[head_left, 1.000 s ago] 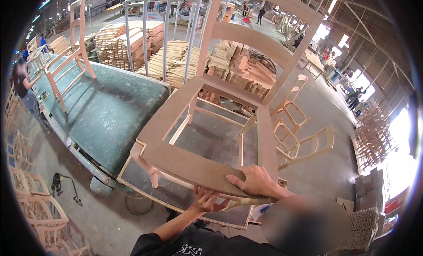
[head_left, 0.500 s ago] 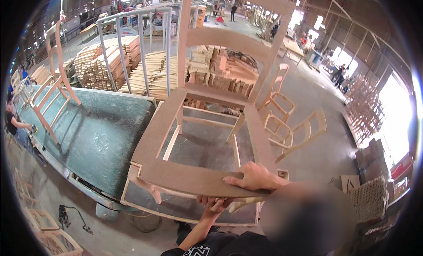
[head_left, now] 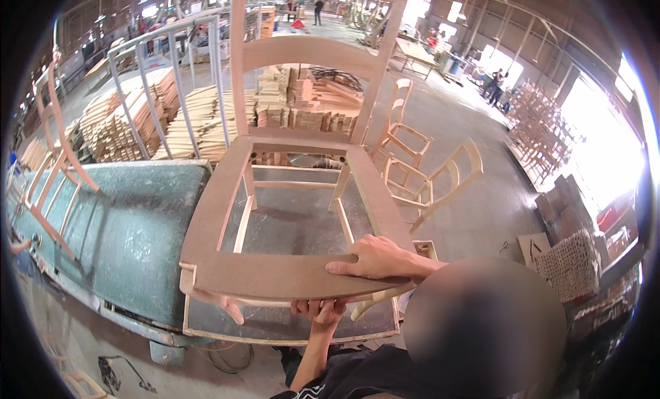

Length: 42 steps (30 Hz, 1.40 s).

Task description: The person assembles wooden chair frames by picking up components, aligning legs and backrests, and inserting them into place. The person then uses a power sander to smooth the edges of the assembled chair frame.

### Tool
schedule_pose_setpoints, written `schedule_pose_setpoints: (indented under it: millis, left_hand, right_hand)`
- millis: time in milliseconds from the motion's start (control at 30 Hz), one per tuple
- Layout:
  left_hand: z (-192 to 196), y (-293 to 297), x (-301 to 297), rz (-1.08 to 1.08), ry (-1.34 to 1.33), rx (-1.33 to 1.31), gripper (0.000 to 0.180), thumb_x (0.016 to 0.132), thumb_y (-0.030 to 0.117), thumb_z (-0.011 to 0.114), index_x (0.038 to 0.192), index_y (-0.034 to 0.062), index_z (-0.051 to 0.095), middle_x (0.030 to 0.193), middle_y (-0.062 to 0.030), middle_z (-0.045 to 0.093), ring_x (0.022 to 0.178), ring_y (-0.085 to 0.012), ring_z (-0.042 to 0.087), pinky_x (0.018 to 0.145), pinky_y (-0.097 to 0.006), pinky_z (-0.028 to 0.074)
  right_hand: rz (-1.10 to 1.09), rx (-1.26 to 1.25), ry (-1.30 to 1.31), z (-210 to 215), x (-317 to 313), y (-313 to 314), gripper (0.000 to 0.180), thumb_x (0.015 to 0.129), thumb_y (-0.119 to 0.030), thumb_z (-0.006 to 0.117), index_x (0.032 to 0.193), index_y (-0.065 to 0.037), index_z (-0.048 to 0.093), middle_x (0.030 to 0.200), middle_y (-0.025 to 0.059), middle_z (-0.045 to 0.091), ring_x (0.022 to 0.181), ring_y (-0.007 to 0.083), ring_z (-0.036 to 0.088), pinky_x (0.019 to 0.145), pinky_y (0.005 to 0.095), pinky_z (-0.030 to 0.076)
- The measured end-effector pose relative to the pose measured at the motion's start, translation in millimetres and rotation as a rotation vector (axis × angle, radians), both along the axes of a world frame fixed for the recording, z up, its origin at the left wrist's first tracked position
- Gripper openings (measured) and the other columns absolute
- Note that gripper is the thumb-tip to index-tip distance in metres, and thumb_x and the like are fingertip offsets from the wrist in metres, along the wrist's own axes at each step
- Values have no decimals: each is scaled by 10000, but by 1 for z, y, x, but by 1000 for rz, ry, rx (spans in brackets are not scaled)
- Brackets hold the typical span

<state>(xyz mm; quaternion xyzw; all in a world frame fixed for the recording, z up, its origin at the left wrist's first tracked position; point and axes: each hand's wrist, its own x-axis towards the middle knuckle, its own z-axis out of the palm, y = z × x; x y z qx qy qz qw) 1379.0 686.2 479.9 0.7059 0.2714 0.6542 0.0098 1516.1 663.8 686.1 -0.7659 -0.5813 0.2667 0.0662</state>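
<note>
A wooden chair with an open seat frame and a curved back slat stands before me on a dark, wood-edged work surface. My right hand is closed over the front rail of the seat near its right corner, thumb on top and fingertips hidden. Palm up, my left hand is closed around the underside of that same rail, its fingers partly showing below the edge. The front legs slant downward beneath the seat, and a blurred round patch covers the area right of my right hand.
A green-topped bench adjoins on the left, carrying another chair. Stacked wooden slats lie behind a grey metal rack. Two chairs stand on the floor at right. A cable lies at lower left; a person is at far left.
The chair and surroundings appear shifted left and slightly up in the view. Both hands stay on the front rail, the left one now nearly straight below the right's thumb.
</note>
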Motion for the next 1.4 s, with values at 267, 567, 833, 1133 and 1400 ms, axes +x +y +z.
schedule_pose_setpoints:
  millis: [267, 567, 833, 1133, 1400]
  left_hand:
    - [-5, -4, -2, -1, 5, -45, 325, 859, 553, 627, 784, 237, 606, 1019, -6, 632, 1002, -279, 534, 893, -492, 324]
    - [22, -2, -5, 21, 37, -154, 312, 815, 325, 730, 624, 185, 527, 800, 51, 621, 931, -226, 534, 896, -449, 305]
    - [32, 1, 7, 49, 12, -67, 312, 804, 111, 689, 610, 124, 445, 733, -1, 535, 853, -263, 523, 842, -443, 310]
    - [71, 1, -19, -178, -129, -333, 168, 871, 229, 672, 826, 96, 580, 867, -58, 594, 869, -263, 548, 873, -438, 360]
    - [173, 47, -46, -846, -904, -1075, 525, 929, 311, 531, 1312, -42, 461, 1320, -139, 540, 1201, -234, 506, 1006, -383, 420]
  right_hand:
    - [19, 5, -4, -8, 7, -4, 863, 817, -774, 434, 808, 45, 706, 811, 267, 663, 814, 400, 658, 773, 471, 505]
    - [58, -25, 11, 63, 11, 12, 910, 808, -797, 423, 808, 72, 691, 740, 263, 650, 774, 402, 667, 700, 461, 516]
    - [42, 77, -85, 86, 7, -9, 894, 814, -766, 458, 790, 101, 675, 716, 288, 631, 683, 396, 646, 662, 452, 511]
    - [85, 127, -50, 95, 11, -2, 881, 834, -738, 457, 782, 115, 671, 769, 287, 653, 747, 396, 665, 717, 474, 518]
    - [31, 104, 3, 73, 8, -17, 915, 823, -755, 460, 754, 134, 663, 766, 299, 650, 762, 419, 666, 735, 470, 522]
